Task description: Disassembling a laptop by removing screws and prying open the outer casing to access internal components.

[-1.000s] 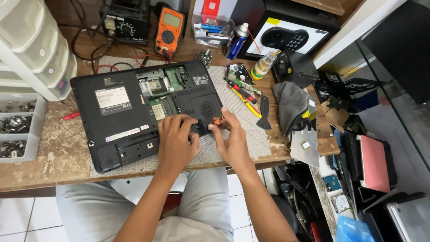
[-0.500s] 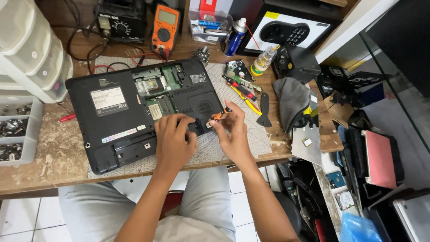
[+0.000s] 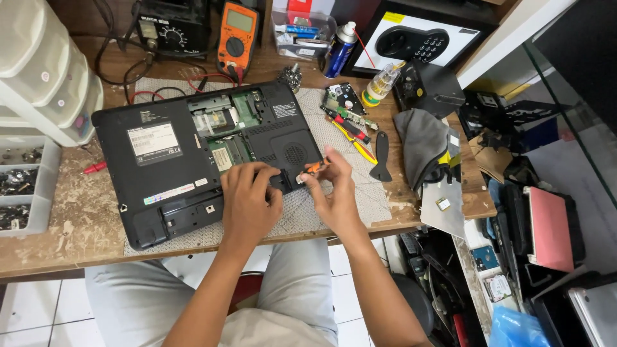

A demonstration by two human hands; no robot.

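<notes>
The right hand (image 3: 334,193) now sits a little higher and further toward the laptop's (image 3: 193,154) right corner than a second ago, its grip on the orange-handled tool (image 3: 315,168) turned so the handle points up and to the right rather than lying low between the hands. The left hand (image 3: 247,202) shifts slightly forward, its fingers now pressing on the laptop's near edge beside the tool tip.

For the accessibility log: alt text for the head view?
A left hand presses on an upturned, opened black laptop while the right hand holds an orange-handled tool at its corner. An orange multimeter and spray can sit behind it.
</notes>
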